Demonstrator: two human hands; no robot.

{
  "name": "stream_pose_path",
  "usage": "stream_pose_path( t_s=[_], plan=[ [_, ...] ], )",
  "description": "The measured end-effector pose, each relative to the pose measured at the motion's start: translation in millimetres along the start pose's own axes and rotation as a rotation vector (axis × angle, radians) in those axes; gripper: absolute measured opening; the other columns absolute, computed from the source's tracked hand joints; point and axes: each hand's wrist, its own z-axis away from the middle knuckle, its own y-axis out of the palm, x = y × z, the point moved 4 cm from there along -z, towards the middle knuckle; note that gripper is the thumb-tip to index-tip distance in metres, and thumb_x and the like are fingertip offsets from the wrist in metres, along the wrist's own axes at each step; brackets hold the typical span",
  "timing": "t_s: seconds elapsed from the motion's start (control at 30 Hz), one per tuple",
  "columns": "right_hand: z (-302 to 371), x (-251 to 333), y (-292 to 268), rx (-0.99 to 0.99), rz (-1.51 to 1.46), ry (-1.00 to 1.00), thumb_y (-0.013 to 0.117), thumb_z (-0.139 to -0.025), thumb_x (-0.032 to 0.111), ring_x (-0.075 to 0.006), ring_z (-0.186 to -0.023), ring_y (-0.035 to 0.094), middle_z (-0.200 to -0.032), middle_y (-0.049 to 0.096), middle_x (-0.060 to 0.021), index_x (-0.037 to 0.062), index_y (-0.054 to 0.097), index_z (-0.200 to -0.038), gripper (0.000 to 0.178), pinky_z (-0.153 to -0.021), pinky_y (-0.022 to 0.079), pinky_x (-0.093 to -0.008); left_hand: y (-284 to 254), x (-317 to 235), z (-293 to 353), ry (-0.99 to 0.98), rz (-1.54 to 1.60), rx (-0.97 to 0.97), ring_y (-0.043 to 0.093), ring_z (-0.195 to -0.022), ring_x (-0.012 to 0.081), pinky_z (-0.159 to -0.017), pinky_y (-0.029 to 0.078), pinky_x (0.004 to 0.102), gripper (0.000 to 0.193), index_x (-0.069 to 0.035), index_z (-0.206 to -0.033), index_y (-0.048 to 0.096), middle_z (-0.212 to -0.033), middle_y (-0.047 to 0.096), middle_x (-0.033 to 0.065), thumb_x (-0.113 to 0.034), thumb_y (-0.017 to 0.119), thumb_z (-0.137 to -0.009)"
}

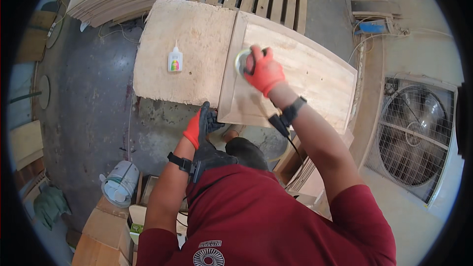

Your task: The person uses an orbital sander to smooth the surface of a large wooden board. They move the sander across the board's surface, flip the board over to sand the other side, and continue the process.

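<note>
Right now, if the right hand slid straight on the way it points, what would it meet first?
The right hand, with its round tool, would probably reach the left border strip of the panel; depth is unclear, so it might pass above.

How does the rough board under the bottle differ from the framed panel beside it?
Edges: the board is ragged and unframed, while the panel has a straight-sided border. Size: the panel looks longer than the board from left to right. On top: the board bears a white bottle, while the right hand holds a round tool over the panel. Both are pale wood, face up.
</note>
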Motion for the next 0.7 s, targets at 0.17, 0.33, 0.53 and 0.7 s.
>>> stream_pose_path(
  t_s=[0.17, 0.33, 0.53, 0.7],
  plan=[
    [39.7, 19.5, 19.3, 0.100, 0.043, -0.229, 0.075, -0.078, 0.029, -0.0458, -0.092, 0.067, -0.126, 0.051, -0.0268, 0.0180, 0.050, -0.137, 0.066, -0.079, 0.056, -0.0530, 4.0, -2.3, -8.7, 0.002, -0.041, -0.017, 0.070, -0.095, 0.0254, -0.087, 0.057, 0.0373, 0.069, 0.003, -0.114, 0.065, -0.105, 0.072, 0.0141, -0.062, 0.051, -0.098],
    [-16.2, 4.5, 7.6, 0.032, 0.045, -0.117, 0.077, -0.077, 0.030, -0.0456, -0.094, 0.067, -0.129, 0.050, -0.0260, 0.0179, 0.047, -0.140, 0.070, -0.081, 0.056, -0.0517, -4.9, -7.6, -11.8, 0.072, -0.306, -0.110, 0.067, -0.084, 0.0182, -0.076, 0.054, 0.0325, 0.045, -0.001, -0.110, 0.069, -0.098, 0.072, 0.0084, -0.044, 0.059, -0.100],
    [-96.0, -11.2, -17.5, 0.011, 0.047, 0.025, 0.079, -0.077, 0.033, -0.0469, -0.100, 0.066, -0.134, 0.048, -0.0274, 0.0181, 0.043, -0.141, 0.076, -0.087, 0.055, -0.0514, 1.6, -17.5, -6.4, 0.193, -0.694, -0.125, 0.057, -0.074, 0.0100, -0.067, 0.048, 0.0297, 0.025, 0.002, -0.098, 0.073, -0.081, 0.068, 0.0018, -0.021, 0.070, -0.092],
    [-140.5, -19.2, -31.9, -0.009, 0.100, 0.132, 0.077, -0.078, 0.038, -0.0451, -0.105, 0.066, -0.139, 0.045, -0.0288, 0.0167, 0.042, -0.140, 0.074, -0.092, 0.054, -0.0494, -12.4, -11.3, -15.7, 0.267, -0.868, -0.120, 0.066, -0.080, 0.0209, -0.073, 0.052, 0.0347, 0.025, 0.003, -0.099, 0.071, -0.087, 0.073, 0.0119, -0.021, 0.068, -0.090]
  ],
)
